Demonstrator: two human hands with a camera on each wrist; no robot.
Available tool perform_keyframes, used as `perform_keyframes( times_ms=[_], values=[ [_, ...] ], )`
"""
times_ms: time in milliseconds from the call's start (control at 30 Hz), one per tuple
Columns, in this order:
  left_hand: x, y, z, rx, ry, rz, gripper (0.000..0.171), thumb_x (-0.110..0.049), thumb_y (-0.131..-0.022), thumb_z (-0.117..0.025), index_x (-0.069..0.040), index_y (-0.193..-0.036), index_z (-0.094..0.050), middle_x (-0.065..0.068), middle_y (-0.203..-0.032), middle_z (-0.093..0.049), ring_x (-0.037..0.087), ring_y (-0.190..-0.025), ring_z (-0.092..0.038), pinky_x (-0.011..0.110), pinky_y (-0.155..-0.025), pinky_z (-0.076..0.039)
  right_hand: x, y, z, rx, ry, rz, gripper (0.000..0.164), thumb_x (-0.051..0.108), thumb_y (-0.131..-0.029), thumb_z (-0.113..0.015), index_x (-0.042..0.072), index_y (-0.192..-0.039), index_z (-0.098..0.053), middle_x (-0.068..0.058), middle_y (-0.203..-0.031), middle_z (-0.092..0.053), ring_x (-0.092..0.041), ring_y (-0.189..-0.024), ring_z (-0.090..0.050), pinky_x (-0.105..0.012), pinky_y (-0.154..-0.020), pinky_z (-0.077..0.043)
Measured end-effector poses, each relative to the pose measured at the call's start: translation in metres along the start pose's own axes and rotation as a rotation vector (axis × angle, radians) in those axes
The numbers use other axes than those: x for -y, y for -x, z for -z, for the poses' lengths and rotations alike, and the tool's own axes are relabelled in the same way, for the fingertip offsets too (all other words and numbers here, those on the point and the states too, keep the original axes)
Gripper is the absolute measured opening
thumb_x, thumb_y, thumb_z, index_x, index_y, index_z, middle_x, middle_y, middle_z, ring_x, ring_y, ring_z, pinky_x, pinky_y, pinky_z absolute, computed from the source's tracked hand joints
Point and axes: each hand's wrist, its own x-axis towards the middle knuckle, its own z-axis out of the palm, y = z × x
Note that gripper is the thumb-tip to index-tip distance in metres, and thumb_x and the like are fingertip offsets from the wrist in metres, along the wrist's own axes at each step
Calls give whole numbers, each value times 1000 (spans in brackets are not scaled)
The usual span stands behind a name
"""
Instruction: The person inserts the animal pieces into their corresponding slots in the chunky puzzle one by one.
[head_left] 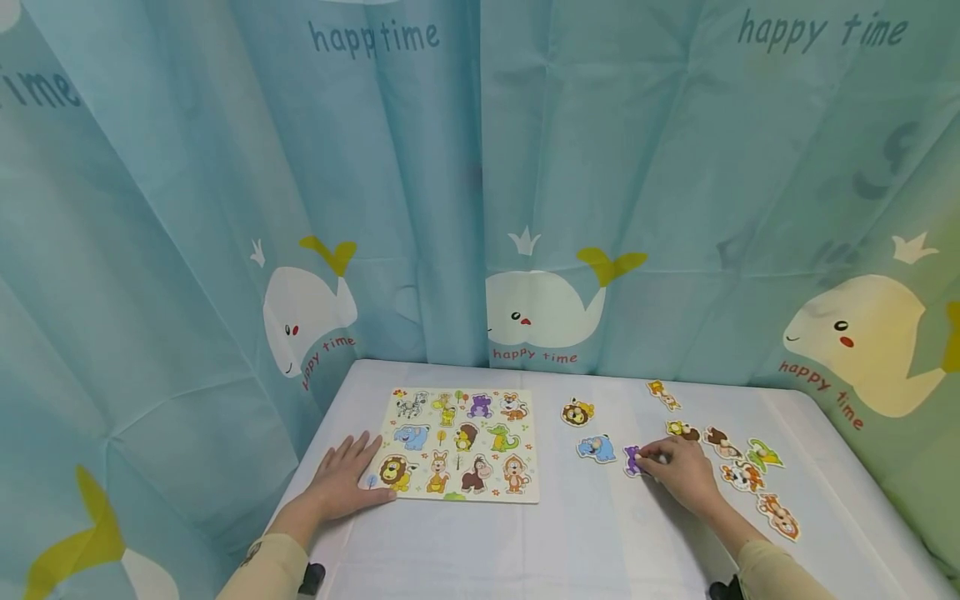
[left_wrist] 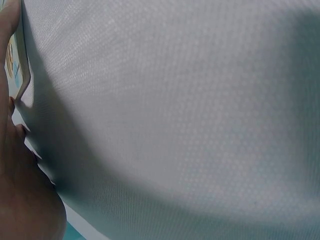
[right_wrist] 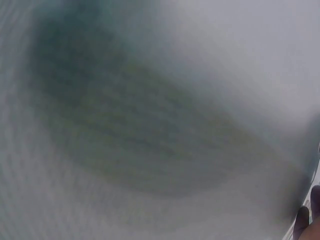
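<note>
A wooden puzzle board point(head_left: 448, 460) printed with colorful animals lies on the left half of the table. My left hand point(head_left: 343, 482) rests at its lower-left corner, fingers extended and thumb along the front edge. In the left wrist view, part of that hand point(left_wrist: 25, 195) shows beside the board's corner point(left_wrist: 20, 75). Thumb and fingertips of my right hand point(head_left: 686, 475) pinch a purple animal puzzle piece point(head_left: 632, 461) at or just above the table. Left of it lie a blue elephant piece point(head_left: 596, 448) and a lion piece point(head_left: 577, 412). The right wrist view shows mostly blurred cloth and a few fingertips point(right_wrist: 302, 222).
Several loose animal pieces lie around and right of the right hand, including a green crocodile piece point(head_left: 764, 454), a tiger piece point(head_left: 742, 477) and an orange-brown piece point(head_left: 778, 517). Another small piece point(head_left: 663, 395) lies farther back. A whale-print curtain point(head_left: 420, 192) hangs behind the white-covered table point(head_left: 570, 542).
</note>
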Motion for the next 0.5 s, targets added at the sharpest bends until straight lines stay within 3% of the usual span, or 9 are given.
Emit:
perform_keyframes(
  times_ms=[267, 500],
  values=[
    [1, 0, -1, -12, 7, -6, 111, -70, -79, -73, -8, -161, -31, 23, -167, -20, 49, -152, -9, 68, -121, -4, 2, 1, 0, -20, 15, 16, 10, 21, -87, -81, 13, -93, -78, -4, -97, -66, -28, -95, -53, -46, -75, -38],
    [-2, 2, 1, -1, 7, 4, 110, -68, -80, -74, -9, -162, -30, 22, -167, -20, 49, -153, -9, 68, -121, -4, 7, -3, 2, -46, -4, 28, 13, 24, -88, -81, 12, -93, -79, -9, -102, -67, -36, -103, -56, -54, -82, -42]
  ],
)
